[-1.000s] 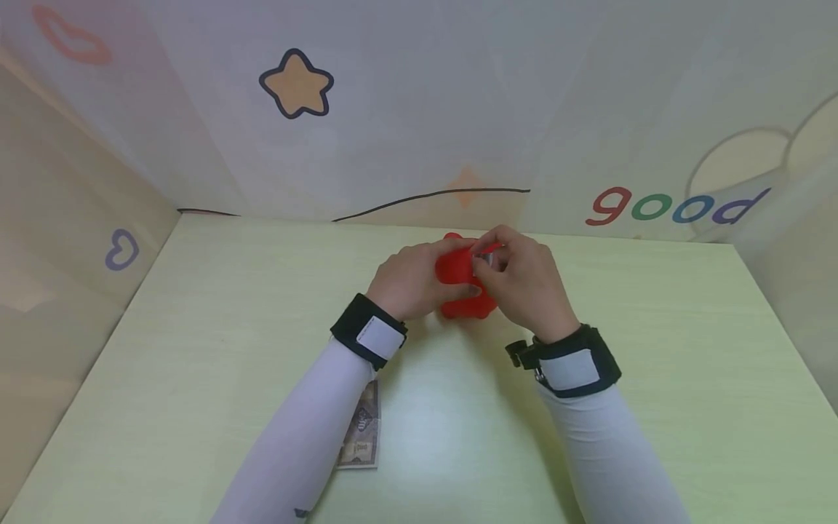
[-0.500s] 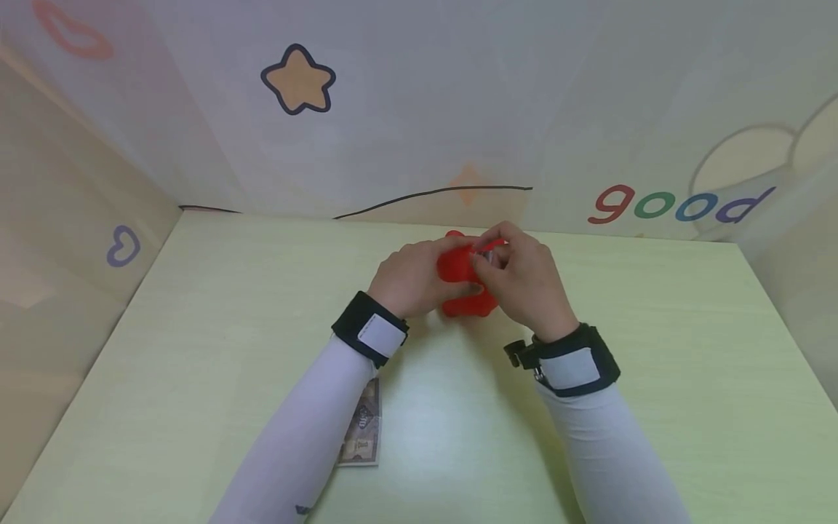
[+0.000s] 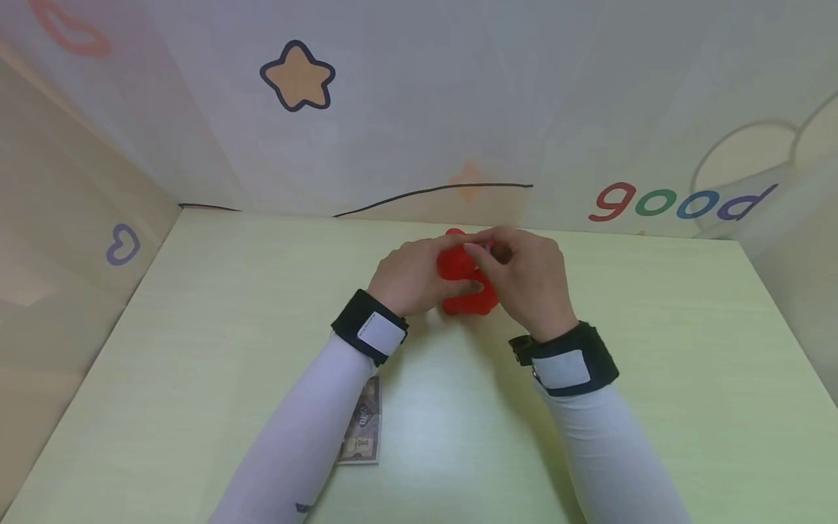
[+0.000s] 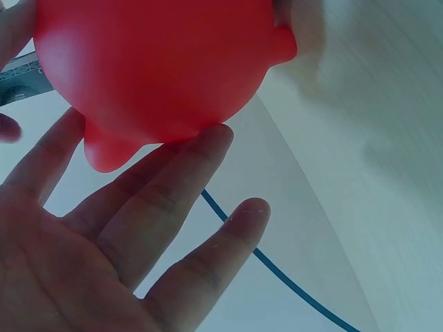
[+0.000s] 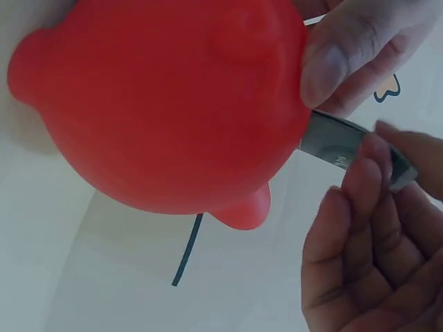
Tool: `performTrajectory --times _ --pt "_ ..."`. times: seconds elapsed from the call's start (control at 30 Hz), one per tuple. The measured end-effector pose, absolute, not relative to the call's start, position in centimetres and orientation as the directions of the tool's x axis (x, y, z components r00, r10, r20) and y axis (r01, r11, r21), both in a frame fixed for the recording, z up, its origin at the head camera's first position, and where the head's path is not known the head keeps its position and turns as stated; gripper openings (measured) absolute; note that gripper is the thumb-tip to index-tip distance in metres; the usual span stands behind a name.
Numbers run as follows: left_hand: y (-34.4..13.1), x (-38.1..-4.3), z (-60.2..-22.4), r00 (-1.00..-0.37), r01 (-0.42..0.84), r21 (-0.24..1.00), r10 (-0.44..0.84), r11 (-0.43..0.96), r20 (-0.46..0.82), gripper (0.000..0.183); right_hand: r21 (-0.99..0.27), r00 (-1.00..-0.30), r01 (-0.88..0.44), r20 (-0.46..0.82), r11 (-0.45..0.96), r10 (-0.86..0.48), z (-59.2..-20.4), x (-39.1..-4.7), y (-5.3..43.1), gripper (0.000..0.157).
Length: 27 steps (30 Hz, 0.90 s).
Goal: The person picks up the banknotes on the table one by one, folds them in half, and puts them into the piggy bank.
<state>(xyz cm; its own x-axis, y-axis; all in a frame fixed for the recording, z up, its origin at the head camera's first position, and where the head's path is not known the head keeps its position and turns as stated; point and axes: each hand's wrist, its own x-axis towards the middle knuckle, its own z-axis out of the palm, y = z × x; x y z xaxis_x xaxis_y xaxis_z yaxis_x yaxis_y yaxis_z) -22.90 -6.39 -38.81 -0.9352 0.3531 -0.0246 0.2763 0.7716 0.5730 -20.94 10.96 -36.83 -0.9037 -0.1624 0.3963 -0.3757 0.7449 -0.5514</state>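
Note:
A round red piggy bank (image 3: 456, 263) with stubby nubs stands tipped between both hands near the back of the table. My left hand (image 3: 409, 280) grips it from the left, thumb in front and fingers round the far side; its fingertips press the red wall (image 4: 159, 62) in the left wrist view. At the bank's right side, my right hand (image 3: 533, 280) pinches a folded banknote (image 5: 329, 138) between thumb and fingers. One end of that note meets the red surface, and the slot itself is hidden from view. The right wrist view shows the note's other end at the fingertips.
Another banknote (image 3: 363, 429) lies flat on the pale table (image 3: 445, 437), partly under the left forearm. A printed cloth backdrop (image 3: 419, 109) rises behind the table's far edge, close beyond the hands, and more cloth hangs at both sides.
My right hand's fingers have shifted closer against the bank. The folded note, visible earlier between them in the head view, is now mostly covered. My left hand keeps its hold.

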Motion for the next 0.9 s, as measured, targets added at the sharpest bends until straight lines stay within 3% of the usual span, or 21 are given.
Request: performTrajectory --times 0.6,0.9 --pt "-6.32 -22.88 -38.56 -0.939 0.256 0.577 0.341 0.776 -0.041 0.069 -0.503 -0.908 -0.352 0.39 0.789 -0.156 -36.68 -20.65 10.31 0.032" --pt "-6.35 -22.83 -38.55 -0.94 0.251 0.58 0.339 0.775 -0.045 0.071 -0.474 -0.933 -0.322 0.307 0.82 -0.19 -36.21 -20.57 10.71 0.044"
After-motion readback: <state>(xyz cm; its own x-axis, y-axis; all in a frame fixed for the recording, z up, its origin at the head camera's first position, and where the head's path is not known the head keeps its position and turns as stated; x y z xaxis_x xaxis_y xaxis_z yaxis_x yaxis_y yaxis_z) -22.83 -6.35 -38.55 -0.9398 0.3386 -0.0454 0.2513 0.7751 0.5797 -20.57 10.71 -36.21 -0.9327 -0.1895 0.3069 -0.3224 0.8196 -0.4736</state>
